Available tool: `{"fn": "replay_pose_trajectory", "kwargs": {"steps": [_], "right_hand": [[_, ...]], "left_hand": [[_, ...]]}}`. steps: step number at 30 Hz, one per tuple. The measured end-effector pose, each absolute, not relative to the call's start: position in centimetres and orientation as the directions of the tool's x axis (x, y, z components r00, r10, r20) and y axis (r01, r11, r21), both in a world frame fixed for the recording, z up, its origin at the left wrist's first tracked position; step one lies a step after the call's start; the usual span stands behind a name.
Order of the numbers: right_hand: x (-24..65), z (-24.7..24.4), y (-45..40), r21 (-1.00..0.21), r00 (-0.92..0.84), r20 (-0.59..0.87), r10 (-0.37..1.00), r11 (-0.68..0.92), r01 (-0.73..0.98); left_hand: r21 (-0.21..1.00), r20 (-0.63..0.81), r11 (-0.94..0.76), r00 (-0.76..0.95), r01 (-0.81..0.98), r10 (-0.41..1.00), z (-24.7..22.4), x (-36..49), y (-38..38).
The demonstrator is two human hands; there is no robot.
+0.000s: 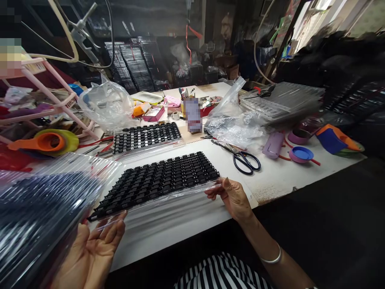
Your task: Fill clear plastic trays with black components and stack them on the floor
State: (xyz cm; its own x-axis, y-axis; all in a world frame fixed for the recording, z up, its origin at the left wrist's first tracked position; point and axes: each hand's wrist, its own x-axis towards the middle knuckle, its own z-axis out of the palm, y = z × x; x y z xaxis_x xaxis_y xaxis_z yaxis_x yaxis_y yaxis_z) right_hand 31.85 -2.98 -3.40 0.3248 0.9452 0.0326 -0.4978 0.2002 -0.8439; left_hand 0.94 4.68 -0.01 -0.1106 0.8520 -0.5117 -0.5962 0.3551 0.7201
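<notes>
A clear plastic tray (177, 195) filled with rows of small black parts (162, 176) is held at its near edge, tilted over the white table. My left hand (96, 245) supports its near left corner from below, fingers curled under the rim. My right hand (231, 196) pinches the near right corner between thumb and fingers. Beyond it lies a second tray with black parts (147, 138), some showing silvery faces. Beside my left hand, at the left edge, rises a stack of clear trays (45, 216) with dark contents, partly blurred.
Black-handled scissors (246, 162) lie right of the tray, near a crumpled plastic bag (234, 128). Purple tape dispensers (273, 145) sit farther right. Stacked clear trays (288, 100) stand at the back right. A pink rack (60, 84) and an orange tape roll (48, 141) are at left.
</notes>
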Motion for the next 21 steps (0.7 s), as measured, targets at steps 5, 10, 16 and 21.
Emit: {"fn": "replay_pose_trajectory", "kwargs": {"steps": [5, 10, 16, 21], "right_hand": [[31.8, -3.7, -3.3, -0.841, 0.355, -0.016, 0.935, 0.179, -0.511], [32.3, -4.5, -4.0, -0.848, 0.396, -0.106, 0.912, 0.124, -0.515], [33.4, -4.8, -5.0, -0.863, 0.433, -0.228, 0.872, 0.025, -0.505], [31.4, -4.4, -8.3, -0.865, 0.284, -0.306, 0.909, -0.141, -0.481]], "left_hand": [[0.709, -0.480, 0.291, -0.137, -0.643, 0.866, 0.3, 2.2, 4.3], [0.638, -0.454, 0.283, -0.053, -0.716, 0.889, 0.4, 3.2, 3.5], [0.590, -0.455, 0.309, 0.009, -0.746, 0.890, -0.1, 3.5, 2.8], [0.540, -0.451, 0.307, 0.038, -0.784, 0.892, -1.5, 2.8, 2.8]]}}
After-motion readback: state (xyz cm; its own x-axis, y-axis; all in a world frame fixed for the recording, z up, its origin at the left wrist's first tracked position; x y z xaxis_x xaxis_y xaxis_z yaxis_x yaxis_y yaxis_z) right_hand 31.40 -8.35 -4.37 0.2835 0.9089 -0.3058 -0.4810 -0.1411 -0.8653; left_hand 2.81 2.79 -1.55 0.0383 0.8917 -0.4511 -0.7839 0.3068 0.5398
